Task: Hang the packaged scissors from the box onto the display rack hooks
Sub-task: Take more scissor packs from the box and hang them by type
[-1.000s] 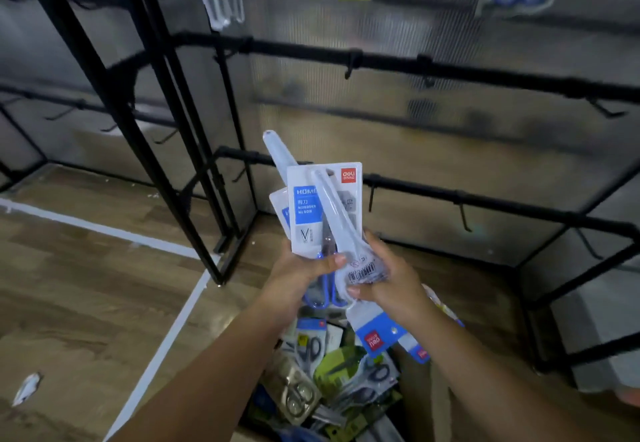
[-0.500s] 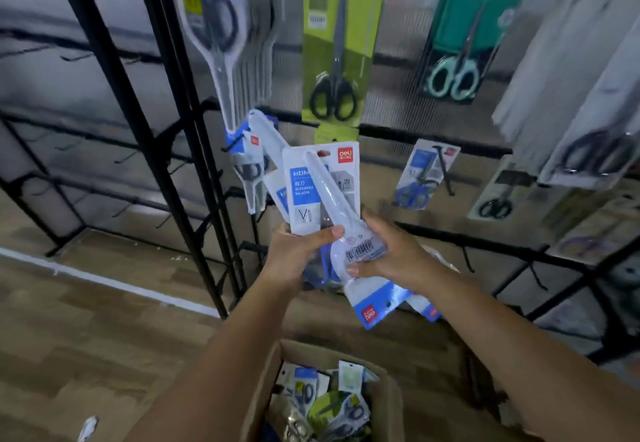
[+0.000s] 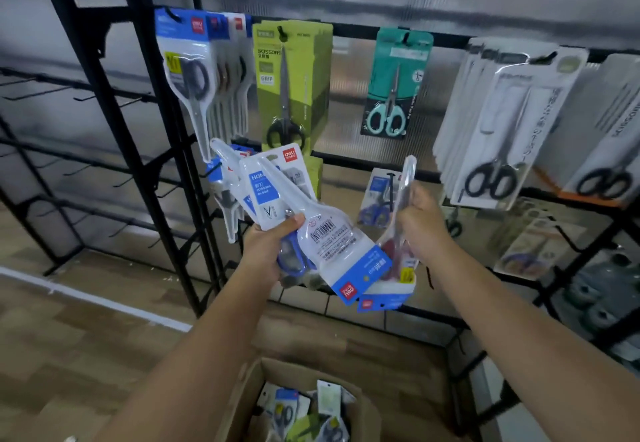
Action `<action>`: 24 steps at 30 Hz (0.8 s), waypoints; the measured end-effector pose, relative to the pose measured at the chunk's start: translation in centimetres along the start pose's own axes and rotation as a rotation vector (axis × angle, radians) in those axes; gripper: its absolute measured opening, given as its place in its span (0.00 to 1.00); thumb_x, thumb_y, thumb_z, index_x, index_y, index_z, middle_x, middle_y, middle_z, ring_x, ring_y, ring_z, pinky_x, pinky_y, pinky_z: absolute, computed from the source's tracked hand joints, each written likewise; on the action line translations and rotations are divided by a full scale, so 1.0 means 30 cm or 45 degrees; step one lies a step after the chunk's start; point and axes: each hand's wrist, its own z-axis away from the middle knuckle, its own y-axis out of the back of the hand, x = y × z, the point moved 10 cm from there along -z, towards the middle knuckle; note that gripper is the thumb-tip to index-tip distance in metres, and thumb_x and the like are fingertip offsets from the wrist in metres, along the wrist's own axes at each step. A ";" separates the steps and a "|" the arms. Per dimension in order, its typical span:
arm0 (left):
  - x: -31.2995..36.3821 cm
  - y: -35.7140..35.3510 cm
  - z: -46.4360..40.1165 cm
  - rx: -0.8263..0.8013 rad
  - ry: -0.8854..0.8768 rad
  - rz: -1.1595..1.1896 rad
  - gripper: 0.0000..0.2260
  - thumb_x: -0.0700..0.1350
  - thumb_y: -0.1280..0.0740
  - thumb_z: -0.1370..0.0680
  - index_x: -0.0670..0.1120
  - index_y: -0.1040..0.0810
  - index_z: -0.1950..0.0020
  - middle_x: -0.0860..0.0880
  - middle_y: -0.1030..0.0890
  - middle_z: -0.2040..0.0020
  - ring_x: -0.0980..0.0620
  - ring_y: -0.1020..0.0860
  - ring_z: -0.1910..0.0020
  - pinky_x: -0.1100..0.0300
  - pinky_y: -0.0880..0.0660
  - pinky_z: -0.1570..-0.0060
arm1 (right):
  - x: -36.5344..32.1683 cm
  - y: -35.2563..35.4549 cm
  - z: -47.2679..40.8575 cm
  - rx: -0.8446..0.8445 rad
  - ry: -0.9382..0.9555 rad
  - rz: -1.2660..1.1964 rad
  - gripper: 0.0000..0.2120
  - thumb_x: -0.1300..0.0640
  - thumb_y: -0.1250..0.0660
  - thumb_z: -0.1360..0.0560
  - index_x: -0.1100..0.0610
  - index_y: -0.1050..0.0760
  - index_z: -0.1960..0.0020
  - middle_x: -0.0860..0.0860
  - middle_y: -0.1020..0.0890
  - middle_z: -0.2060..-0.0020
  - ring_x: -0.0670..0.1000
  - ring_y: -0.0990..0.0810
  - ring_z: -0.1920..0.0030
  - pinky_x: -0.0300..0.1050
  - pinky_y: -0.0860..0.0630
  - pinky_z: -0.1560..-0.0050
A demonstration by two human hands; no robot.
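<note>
My left hand (image 3: 268, 251) grips a fanned bundle of blue-and-white scissor packs (image 3: 277, 195), the front one lying handle-end down with its barcode showing. My right hand (image 3: 420, 226) holds a single clear pack with red-handled scissors (image 3: 401, 219), seen edge-on, just right of the bundle and apart from it. Both hands are raised in front of the black display rack (image 3: 346, 31). The cardboard box (image 3: 242, 403) with several more packs stands below, between my forearms.
Hanging on the rack are blue-topped packs (image 3: 187, 70), green packs (image 3: 291, 84), a teal pack (image 3: 393, 84) and white packs with black scissors (image 3: 498, 122). A small blue pack (image 3: 377, 195) hangs on the lower rail. An empty black hook frame (image 3: 86, 95) stands at left.
My view has lifted from the box to the rack. My right hand has drawn one pack out of the bundle and moved it right; my left hand still holds the others.
</note>
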 end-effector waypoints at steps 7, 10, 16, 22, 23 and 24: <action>-0.093 0.059 0.070 0.299 0.092 0.030 0.15 0.34 0.26 0.31 0.43 0.23 0.48 0.42 0.18 0.46 0.42 0.19 0.50 0.42 0.23 0.46 | -0.109 0.149 0.025 0.010 0.081 -0.432 0.14 0.79 0.39 0.32 0.62 0.29 0.63 0.52 0.18 0.68 0.50 0.18 0.65 0.40 0.23 0.66; -0.134 0.054 0.104 0.327 0.139 0.043 0.14 0.36 0.25 0.31 0.42 0.23 0.48 0.42 0.18 0.47 0.44 0.19 0.55 0.46 0.22 0.51 | -0.203 0.131 0.066 -0.125 0.216 -0.603 0.19 0.79 0.39 0.32 0.58 0.24 0.71 0.49 0.17 0.60 0.48 0.19 0.56 0.41 0.22 0.57; -0.160 0.009 0.150 0.283 0.193 0.009 0.22 0.37 0.24 0.32 0.42 0.25 0.40 0.42 0.18 0.46 0.41 0.19 0.49 0.41 0.22 0.50 | -0.207 0.041 0.140 -0.432 0.100 -0.920 0.14 0.73 0.35 0.31 0.56 0.24 0.68 0.54 0.18 0.49 0.49 0.18 0.50 0.48 0.22 0.50; -0.167 -0.003 0.169 0.286 0.162 0.051 0.21 0.35 0.25 0.31 0.40 0.24 0.41 0.41 0.18 0.45 0.41 0.19 0.48 0.41 0.23 0.47 | -0.073 0.006 0.136 -0.219 -0.292 -1.442 0.03 0.69 0.38 0.25 0.63 0.28 0.55 0.58 0.18 0.59 0.55 0.18 0.55 0.54 0.23 0.54; -0.173 -0.002 0.173 0.296 0.169 0.050 0.20 0.35 0.25 0.31 0.40 0.24 0.41 0.41 0.18 0.45 0.40 0.20 0.46 0.40 0.24 0.44 | -0.058 -0.003 0.139 -0.191 -0.342 -1.529 0.02 0.68 0.38 0.24 0.63 0.28 0.53 0.59 0.19 0.57 0.56 0.18 0.55 0.55 0.22 0.55; -0.179 0.000 0.178 0.308 0.183 0.044 0.19 0.35 0.25 0.31 0.41 0.24 0.42 0.41 0.19 0.44 0.40 0.20 0.46 0.40 0.25 0.43 | -0.044 -0.011 0.142 -0.162 -0.388 -1.599 0.02 0.67 0.39 0.23 0.63 0.29 0.52 0.61 0.19 0.56 0.58 0.18 0.54 0.55 0.22 0.55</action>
